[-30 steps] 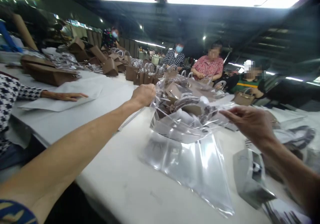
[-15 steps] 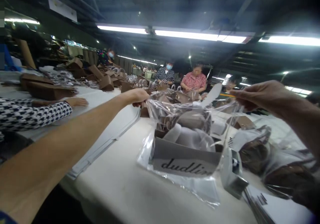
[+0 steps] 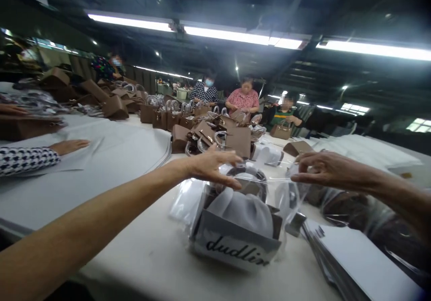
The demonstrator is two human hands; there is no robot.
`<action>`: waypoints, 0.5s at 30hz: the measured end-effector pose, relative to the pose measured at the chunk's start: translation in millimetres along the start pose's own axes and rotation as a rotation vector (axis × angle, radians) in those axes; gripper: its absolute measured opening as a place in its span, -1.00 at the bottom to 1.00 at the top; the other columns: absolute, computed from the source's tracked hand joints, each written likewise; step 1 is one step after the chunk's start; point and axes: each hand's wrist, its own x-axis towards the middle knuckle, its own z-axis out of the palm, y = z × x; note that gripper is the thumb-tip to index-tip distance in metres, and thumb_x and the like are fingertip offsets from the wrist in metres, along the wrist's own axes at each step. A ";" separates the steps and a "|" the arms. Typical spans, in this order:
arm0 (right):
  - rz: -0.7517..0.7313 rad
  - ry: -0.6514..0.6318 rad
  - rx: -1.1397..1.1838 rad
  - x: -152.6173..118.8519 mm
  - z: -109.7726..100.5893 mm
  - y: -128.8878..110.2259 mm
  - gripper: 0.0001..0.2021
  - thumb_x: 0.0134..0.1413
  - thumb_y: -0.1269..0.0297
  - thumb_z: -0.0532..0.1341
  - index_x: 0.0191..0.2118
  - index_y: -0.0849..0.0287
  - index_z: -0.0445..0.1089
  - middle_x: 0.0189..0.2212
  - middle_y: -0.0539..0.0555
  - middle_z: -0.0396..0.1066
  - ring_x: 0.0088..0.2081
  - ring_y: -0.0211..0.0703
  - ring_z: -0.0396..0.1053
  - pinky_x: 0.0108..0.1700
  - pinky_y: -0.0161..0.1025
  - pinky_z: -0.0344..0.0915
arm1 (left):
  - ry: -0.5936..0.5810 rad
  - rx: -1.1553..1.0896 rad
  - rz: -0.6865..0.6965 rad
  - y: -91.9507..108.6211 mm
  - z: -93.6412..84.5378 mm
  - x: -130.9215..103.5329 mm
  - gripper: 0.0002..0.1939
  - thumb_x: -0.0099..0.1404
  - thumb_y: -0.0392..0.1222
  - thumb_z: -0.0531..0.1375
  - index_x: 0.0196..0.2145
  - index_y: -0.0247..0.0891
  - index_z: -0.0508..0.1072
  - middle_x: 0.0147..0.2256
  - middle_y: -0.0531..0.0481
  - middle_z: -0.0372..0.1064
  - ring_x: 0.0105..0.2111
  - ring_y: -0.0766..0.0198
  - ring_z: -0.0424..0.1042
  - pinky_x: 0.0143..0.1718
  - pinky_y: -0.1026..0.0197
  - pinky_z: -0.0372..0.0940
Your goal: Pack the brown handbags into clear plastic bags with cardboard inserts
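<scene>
A handbag (image 3: 276,229) stands upright on the table in front of me, inside a clear plastic bag (image 3: 186,198). White wrapping (image 3: 240,207) bulges from its top, and a grey card (image 3: 237,247) with "dudlin" lettering covers its front. My left hand (image 3: 213,166) is over the top left of the plastic bag, thumb and fingers apart. At the top right, my right hand (image 3: 319,171) pinches the edge of the plastic bag. A taut strip of clear plastic runs from it toward my left hand.
Several brown handbags (image 3: 202,133) are heaped beyond the plastic bag. White sheets (image 3: 111,157) lie at left, near a co-worker's hand (image 3: 70,146). Bagged handbags (image 3: 346,207) and a stack of white cards (image 3: 363,251) are at right. Several people work across the table.
The plastic bag's mouth has come down around the handbag, which stands lower. My left hand has moved right and its fingers have opened. My view has turned right.
</scene>
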 end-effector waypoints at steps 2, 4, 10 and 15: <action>-0.141 0.049 -0.031 -7.4 -3.7 -7.7 -0.54 -0.09 -0.20 0.09 -0.45 0.14 0.42 0.03 0.13 0.23 -0.03 0.06 0.24 -0.01 -0.08 0.12 | -0.104 -0.041 -0.030 0.2 -3.7 4.7 -0.38 0.06 0.21 0.17 0.00 -0.17 0.28 -0.25 -0.01 0.39 -0.21 0.20 0.34 -0.20 0.24 0.17; -0.265 0.062 -0.012 -7.8 -3.4 -15.9 -0.54 -0.09 -0.19 0.12 -0.27 0.10 0.43 0.11 0.11 0.13 0.09 0.05 0.12 0.09 -0.09 0.03 | -0.150 -0.033 -0.060 0.6 -5.6 2.0 -0.47 0.05 0.17 0.20 -0.10 -0.20 0.35 -0.46 0.10 0.32 -0.45 0.33 0.31 -0.42 0.34 0.14; -0.266 -0.204 -0.071 35.6 13.6 -17.1 -0.47 -0.15 -0.10 0.20 -0.10 0.18 0.34 -0.32 0.10 0.39 -0.31 -0.09 0.33 -0.28 -0.23 0.20 | -0.099 -0.001 0.107 4.9 -3.5 -22.7 -0.71 0.30 -0.14 0.02 -0.51 -0.33 0.32 -0.58 0.13 0.12 -0.55 0.44 0.13 -0.49 0.39 0.05; -0.222 -0.203 -0.107 38.7 -12.7 1.5 -0.69 0.00 0.10 0.11 -0.62 0.19 0.23 -0.70 -0.07 0.11 -0.62 -0.38 0.04 -0.55 -0.36 -0.04 | 0.091 0.065 0.096 19.3 -25.9 -32.9 -0.74 0.29 -0.19 0.04 -0.52 -0.33 0.31 -0.58 0.11 0.12 -0.56 0.45 0.12 -0.49 0.40 0.05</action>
